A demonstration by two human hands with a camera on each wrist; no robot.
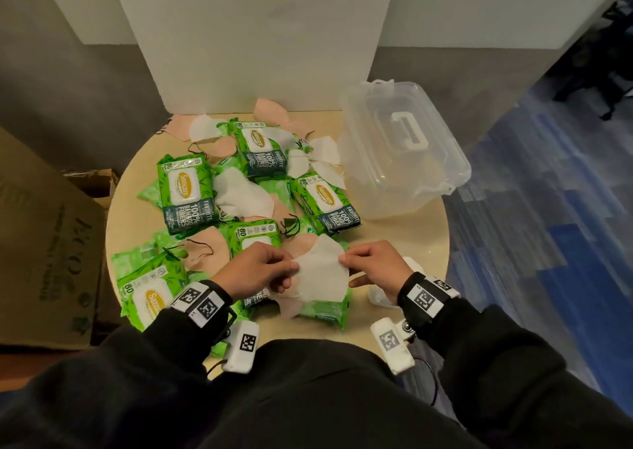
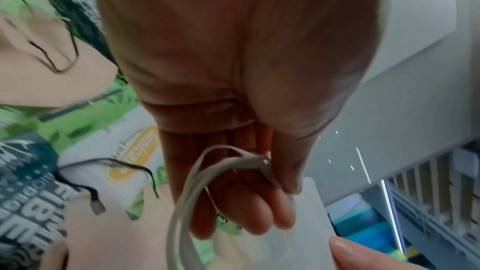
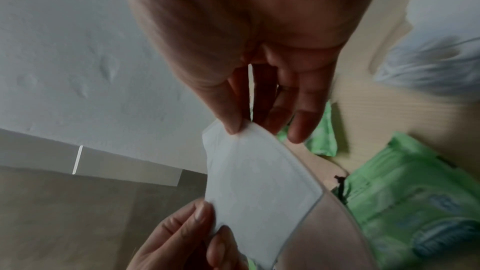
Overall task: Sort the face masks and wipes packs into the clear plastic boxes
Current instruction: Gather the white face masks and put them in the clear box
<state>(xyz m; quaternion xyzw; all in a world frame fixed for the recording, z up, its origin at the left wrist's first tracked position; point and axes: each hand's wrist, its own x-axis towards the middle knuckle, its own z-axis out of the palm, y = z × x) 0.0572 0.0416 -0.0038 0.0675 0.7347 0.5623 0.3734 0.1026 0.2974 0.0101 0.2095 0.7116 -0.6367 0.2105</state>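
A white face mask (image 1: 322, 270) hangs just above the pile at the table's front. My left hand (image 1: 286, 266) pinches its left edge and my right hand (image 1: 346, 259) pinches its right edge. In the left wrist view the left hand (image 2: 285, 198) nips the mask (image 2: 309, 217), and a white ear loop (image 2: 187, 202) dangles below the fingers. The right wrist view shows the right hand (image 3: 239, 126) pinching the mask (image 3: 259, 182) at a corner. Green wipes packs (image 1: 186, 195), white masks and pink masks (image 1: 205, 249) lie mixed on the round table (image 1: 404, 239). A clear plastic box (image 1: 404, 147) stands at the back right with its lid on.
A white board (image 1: 253, 37) stands behind the table. A brown cardboard box (image 1: 44, 243) sits on the floor at the left. Blue carpet (image 1: 548, 208) lies to the right. A small white item (image 1: 380, 294) rests on the table under my right wrist.
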